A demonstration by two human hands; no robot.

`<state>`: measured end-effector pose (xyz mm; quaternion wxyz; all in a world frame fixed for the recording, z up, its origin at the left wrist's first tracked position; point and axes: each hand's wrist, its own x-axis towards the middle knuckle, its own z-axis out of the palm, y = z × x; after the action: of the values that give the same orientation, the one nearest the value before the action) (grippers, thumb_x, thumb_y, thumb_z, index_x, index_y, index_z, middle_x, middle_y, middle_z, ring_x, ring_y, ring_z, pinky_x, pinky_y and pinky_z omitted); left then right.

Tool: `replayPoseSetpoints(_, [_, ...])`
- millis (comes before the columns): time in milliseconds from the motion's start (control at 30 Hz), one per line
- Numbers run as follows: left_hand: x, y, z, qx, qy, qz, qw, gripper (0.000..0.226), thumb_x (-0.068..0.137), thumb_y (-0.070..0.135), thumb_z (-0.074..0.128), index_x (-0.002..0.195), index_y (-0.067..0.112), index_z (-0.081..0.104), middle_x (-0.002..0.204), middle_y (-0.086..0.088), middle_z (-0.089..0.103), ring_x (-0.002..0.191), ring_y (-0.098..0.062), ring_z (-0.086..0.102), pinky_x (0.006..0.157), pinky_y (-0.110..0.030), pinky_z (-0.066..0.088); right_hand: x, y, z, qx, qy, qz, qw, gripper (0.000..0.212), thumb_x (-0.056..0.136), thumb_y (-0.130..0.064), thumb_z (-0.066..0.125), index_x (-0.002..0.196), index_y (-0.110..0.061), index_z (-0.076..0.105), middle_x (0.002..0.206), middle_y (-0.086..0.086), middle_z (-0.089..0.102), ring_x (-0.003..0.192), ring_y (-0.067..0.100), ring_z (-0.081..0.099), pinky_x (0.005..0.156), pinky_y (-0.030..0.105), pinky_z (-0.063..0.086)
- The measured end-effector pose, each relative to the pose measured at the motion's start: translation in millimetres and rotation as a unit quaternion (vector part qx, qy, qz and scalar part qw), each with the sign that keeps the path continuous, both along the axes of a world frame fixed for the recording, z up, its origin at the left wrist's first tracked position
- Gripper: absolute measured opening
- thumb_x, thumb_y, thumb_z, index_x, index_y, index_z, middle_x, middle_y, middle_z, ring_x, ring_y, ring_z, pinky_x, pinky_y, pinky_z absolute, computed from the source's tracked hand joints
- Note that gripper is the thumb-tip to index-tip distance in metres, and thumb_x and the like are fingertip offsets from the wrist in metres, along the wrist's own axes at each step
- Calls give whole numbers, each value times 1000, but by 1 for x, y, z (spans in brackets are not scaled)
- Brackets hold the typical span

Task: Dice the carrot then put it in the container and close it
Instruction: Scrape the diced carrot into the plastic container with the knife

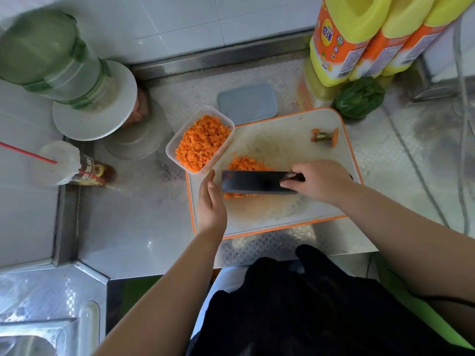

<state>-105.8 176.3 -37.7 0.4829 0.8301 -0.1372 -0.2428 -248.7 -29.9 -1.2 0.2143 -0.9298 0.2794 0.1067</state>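
A clear plastic container (172,147) holding diced carrot (203,143) rests on the left corner of the white, orange-rimmed cutting board (282,147). More diced carrot (246,163) lies in a pile on the board, partly hidden behind the dark cleaver (254,182). My right hand (321,182) grips the cleaver's handle, with the blade lying flat-sided over the carrot bits. My left hand (210,204) stands open and edge-on at the blade's left end, holding nothing. The grey-blue lid (248,104) lies behind the container on the steel counter. A carrot top (325,136) sits at the board's far right.
Yellow oil jugs (359,39) and a green leafy vegetable (359,97) stand at the back right. A green bottle (51,55) on a white plate (110,119), a cup with a red straw (59,163) and a sauce bottle (97,173) are to the left. A sink (30,337) is lower left.
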Motion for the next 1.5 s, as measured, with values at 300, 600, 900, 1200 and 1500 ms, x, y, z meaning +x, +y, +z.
replayPoseSetpoints(300, [-3,-30,-25,94,-132,-146,976,97,86,74,25,155,7,17,162,-11,13,150,-26,10,121,-46,11,-35,-10,-15,229,-48,-293,927,38,100,-38,44,73,-10,43,65,5,47,62,22,47,58,31,34])
replayPoseSetpoints(600, [-16,-61,-28,97,-153,-96,979,88,87,67,28,151,6,30,158,-13,27,147,-28,19,121,-45,12,-31,4,-23,198,55,-288,935,38,101,-33,37,77,-8,52,88,15,66,77,30,57,69,36,42])
replayPoseSetpoints(900, [-39,-91,-24,57,-127,-129,982,83,86,62,32,149,7,34,158,-12,25,147,-30,17,119,-45,13,12,40,-16,362,80,-263,891,36,97,-18,45,64,-7,56,61,9,66,52,22,57,58,29,44])
replayPoseSetpoints(1200, [-17,-70,6,-66,-169,-163,970,40,101,19,35,133,5,54,140,-9,52,134,-17,43,111,-25,35,-8,21,2,467,19,-352,811,25,103,-18,44,80,-8,43,68,12,58,61,23,55,61,28,45])
replayPoseSetpoints(1500, [55,-37,15,257,-327,-93,905,33,94,30,58,113,3,62,112,-19,57,107,-41,51,85,-49,43,-10,11,7,453,15,-325,830,24,100,-26,51,81,-12,44,69,9,66,57,17,61,59,22,42])
